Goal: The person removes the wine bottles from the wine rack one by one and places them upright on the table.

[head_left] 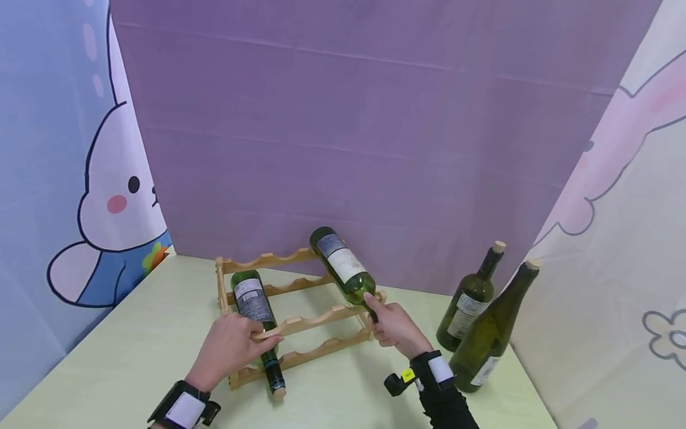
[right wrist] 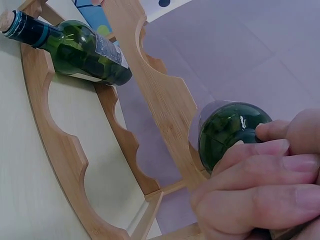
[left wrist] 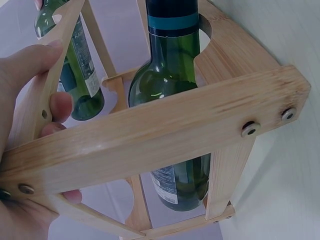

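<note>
Wooden wine rack at lower centre of the head frame, front upper rail grasped by left hand. Slanting across its right end, green wine bottle, neck gripped in right hand. In the rack's left end, 1 dark-necked bottle; at lower right, near the right wristband, 2 upright bottles. Purple curtain just behind; pale tabletop reaching out at lower left. Labels whitish, print too small to read.
</note>
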Demonstrator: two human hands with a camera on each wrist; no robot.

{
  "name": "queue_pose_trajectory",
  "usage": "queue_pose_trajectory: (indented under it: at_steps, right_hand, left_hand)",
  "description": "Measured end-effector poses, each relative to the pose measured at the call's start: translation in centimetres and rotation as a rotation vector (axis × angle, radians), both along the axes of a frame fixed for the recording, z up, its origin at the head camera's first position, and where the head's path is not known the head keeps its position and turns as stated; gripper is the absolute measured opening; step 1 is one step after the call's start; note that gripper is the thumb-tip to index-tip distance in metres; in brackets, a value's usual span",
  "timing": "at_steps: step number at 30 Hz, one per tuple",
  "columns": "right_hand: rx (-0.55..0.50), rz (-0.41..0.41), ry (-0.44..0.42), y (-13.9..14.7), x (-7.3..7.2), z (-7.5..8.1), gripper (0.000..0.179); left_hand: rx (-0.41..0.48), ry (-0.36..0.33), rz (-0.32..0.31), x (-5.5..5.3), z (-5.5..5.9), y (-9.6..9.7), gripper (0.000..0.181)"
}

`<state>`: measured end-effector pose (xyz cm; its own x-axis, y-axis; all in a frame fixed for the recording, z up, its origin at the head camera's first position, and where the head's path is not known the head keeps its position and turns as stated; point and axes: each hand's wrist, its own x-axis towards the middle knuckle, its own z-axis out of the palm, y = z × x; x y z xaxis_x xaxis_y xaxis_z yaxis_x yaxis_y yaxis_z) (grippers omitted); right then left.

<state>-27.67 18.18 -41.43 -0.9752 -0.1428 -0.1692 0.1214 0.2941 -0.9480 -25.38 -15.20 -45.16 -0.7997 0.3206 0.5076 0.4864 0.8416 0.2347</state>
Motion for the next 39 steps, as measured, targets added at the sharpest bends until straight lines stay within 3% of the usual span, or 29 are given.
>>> queue_pose_trajectory:
  at_steps: [13,28,39]
  right_hand:
    - [0.009,0.016,0.002,0.7,0.9,0.7,0.062]
    - [-0.019,0.069,0.006,1.6,2.2,2.3,0.058]
    - [0.027,0.107,-0.013,2.8,3.1,3.4,0.057]
  left_hand:
    - [0.003,-0.038,0.008,0.2,0.1,0.1,0.037]
    - [-0.007,-0.021,0.007,0.1,0.2,0.1,0.036]
    - [0.0,-0.007,-0.002,0.1,0.1,0.1,0.037]
